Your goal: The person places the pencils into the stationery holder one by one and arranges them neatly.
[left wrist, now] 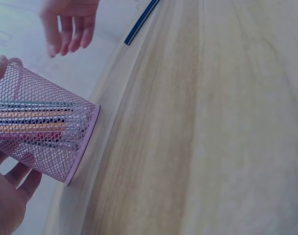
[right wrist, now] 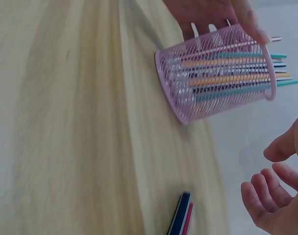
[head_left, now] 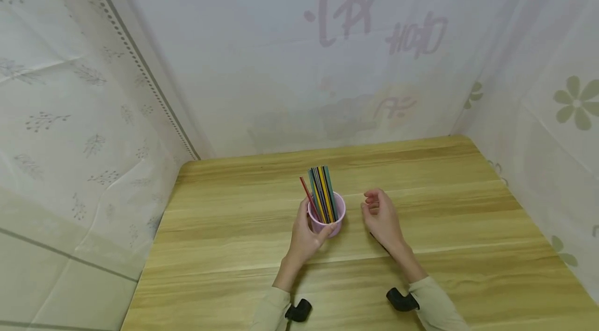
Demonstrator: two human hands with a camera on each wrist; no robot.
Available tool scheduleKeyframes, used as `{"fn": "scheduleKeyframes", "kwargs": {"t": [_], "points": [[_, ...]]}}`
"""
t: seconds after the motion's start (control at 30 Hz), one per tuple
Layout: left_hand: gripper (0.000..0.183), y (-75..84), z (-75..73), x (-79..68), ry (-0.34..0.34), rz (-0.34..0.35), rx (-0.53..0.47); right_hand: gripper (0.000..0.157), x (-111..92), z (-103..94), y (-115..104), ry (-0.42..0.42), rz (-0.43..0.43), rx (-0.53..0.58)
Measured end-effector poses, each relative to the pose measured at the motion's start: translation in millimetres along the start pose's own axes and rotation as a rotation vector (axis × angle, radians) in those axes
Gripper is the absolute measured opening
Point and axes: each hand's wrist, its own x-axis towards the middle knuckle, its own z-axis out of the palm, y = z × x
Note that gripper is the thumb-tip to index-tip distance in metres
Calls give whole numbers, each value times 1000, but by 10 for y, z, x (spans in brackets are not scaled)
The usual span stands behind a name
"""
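A pink mesh pen cup (head_left: 343,210) stands on the wooden table. Several colored pencils (head_left: 323,193) lean upright inside it, mostly teal, yellow and dark ones, with a red one tilted apart to the left. My left hand (head_left: 304,240) grips the cup from its left side, thumb at the near rim. To the right of the cup, my right hand (head_left: 386,223) is held above the table with loosely bent fingers and nothing in them. Beneath it, a dark pencil and a red one (right wrist: 181,215) lie on the tabletop, mostly hidden by that hand in the head view.
The wood-grained table (head_left: 224,206) has rounded far corners. Printed pale cloth (head_left: 281,61) hangs behind it and on both sides. A black curved piece (head_left: 299,310) sits at the left sleeve, and a similar one (head_left: 401,300) at the right sleeve.
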Motion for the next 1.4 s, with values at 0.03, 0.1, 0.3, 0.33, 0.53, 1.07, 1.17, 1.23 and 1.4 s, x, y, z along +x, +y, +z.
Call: {"fn": "scheduleKeyframes", "kwargs": {"t": [0.03,0.1,0.3,0.33,0.53,1.07,1.17,1.23,1.4], "points": [[86,0,0,1,0,0,-1,29,-10,-19,19,-1,-2,-2],[86,-8,-1,3,1,5,3,29,-31,-53,61,-5,6,-10],[85,-16,-5,5,-7,13,0,29,-95,-143,184,-28,42,-57],[85,-16,-5,5,-7,16,2,29,-110,-159,199,-35,42,-65],[85,-19,-7,3,-6,17,8,28,-214,-256,262,-78,17,-135],[88,-19,-1,4,4,19,-3,31,-393,-348,298,-248,167,-254],[88,-19,-1,5,10,25,-7,27,-392,-341,303,-247,166,-275],[88,-21,-1,6,12,31,-8,24,-384,-335,305,-242,161,-286],[87,-30,-5,7,6,34,-12,16,-362,-323,290,-246,149,-317]]}}
